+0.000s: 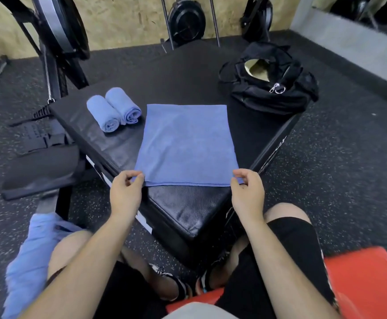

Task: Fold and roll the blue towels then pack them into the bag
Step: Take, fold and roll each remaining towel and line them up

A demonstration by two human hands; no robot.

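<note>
A blue towel (185, 143) lies flat on the black padded box (188, 208) in front of me. My left hand (125, 192) pinches its near left corner and my right hand (247, 192) pinches its near right corner. Two rolled blue towels (113, 109) lie side by side on the box at the far left. A black bag (270, 79) sits unzipped at the box's far right corner, its pale lining showing. More blue towel cloth (33, 256) hangs over my left knee.
Black gym equipment and a strap (47, 134) stand to the left of the box. Weight plates (186, 19) lean at the back wall. A red seat (363, 284) is under me at lower right. Speckled rubber floor surrounds the box.
</note>
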